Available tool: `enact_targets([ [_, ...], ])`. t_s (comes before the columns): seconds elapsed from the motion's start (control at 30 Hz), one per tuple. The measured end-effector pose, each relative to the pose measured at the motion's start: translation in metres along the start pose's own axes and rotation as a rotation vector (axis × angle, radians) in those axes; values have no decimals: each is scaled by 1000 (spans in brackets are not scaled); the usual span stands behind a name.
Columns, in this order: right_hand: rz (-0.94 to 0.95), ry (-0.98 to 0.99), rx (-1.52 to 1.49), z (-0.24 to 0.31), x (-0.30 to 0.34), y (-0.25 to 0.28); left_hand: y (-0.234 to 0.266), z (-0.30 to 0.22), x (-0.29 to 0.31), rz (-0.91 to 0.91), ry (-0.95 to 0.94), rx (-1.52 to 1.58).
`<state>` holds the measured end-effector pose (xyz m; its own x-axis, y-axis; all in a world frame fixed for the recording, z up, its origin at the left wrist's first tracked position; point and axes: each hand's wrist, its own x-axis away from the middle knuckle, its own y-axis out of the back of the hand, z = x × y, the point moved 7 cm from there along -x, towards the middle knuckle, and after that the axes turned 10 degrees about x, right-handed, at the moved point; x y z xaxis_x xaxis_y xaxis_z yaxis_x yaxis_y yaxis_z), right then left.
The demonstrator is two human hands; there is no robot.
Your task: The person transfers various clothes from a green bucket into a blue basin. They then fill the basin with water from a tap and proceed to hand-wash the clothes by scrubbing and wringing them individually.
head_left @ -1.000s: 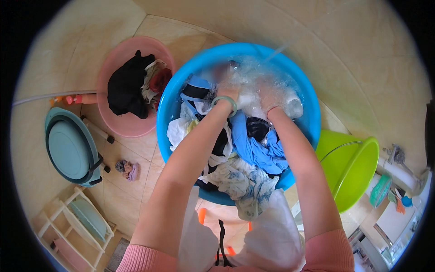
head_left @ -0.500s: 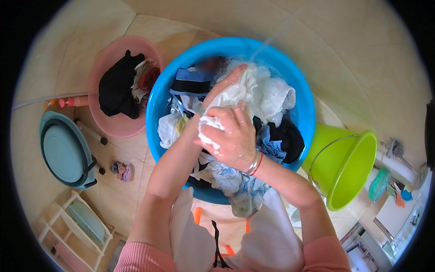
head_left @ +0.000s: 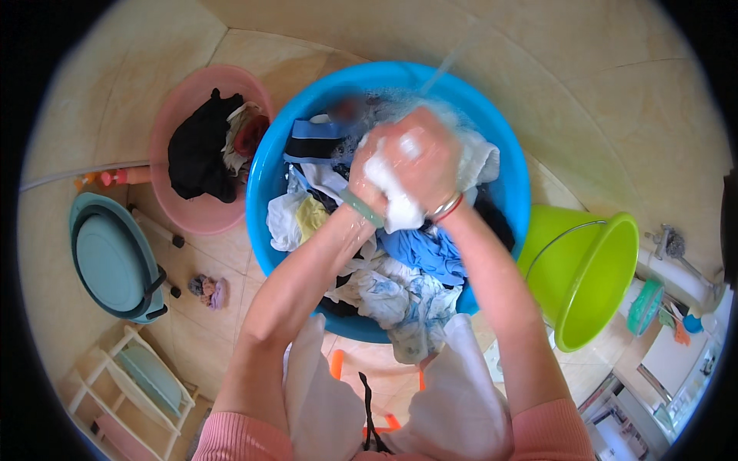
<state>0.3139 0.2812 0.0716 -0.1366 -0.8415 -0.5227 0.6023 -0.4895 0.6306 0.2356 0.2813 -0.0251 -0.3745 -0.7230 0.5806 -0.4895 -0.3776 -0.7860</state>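
Observation:
Both of my hands are pressed together over the upper middle of a wide blue basin (head_left: 264, 177), bunching a wet white cloth (head_left: 401, 209) between them. My left hand (head_left: 367, 170), with a green bangle at the wrist, closes on it from the left. My right hand (head_left: 427, 160), blurred a little, wraps over it from the right. What kind of garment the cloth is cannot be made out. Below them lie a blue garment (head_left: 430, 253) and a white-and-blue patterned one (head_left: 380, 296). A blue-and-black piece (head_left: 314, 143) floats at the left. Foamy water shows behind my hands.
A thin water stream (head_left: 448, 63) falls into the basin's far side. To the left stands a pink basin (head_left: 207, 217) with dark clothes, near a folded teal basin (head_left: 109, 265). On the right is a lime-green bucket (head_left: 555, 257). A white rack (head_left: 127, 369) stands lower left.
My right hand has moved up and away, and both hands now meet around the bunched white cloth. Its hanging length is gathered in, and more of the blue garment shows below.

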Motion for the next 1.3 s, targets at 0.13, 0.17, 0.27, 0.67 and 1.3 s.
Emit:
enact_targets([
  [0.13, 93, -258, 254, -82, 18, -3, 7, -11, -13, -113, 46, -126],
  [0.17, 109, -297, 285, -90, 22, -4, 14, -17, -19, -91, 43, -143],
  [0.27, 117, -462, 258, -126, 32, 9, 24, -35, -20, -23, 6, -378],
  [0.67, 780, -199, 909, -138, 70, -81, 51, -21, -84, -13, -216, -1754],
  [1.3, 191, -535, -620, 40, 38, 69, -20, -8, 45, 154, 167, -1],
])
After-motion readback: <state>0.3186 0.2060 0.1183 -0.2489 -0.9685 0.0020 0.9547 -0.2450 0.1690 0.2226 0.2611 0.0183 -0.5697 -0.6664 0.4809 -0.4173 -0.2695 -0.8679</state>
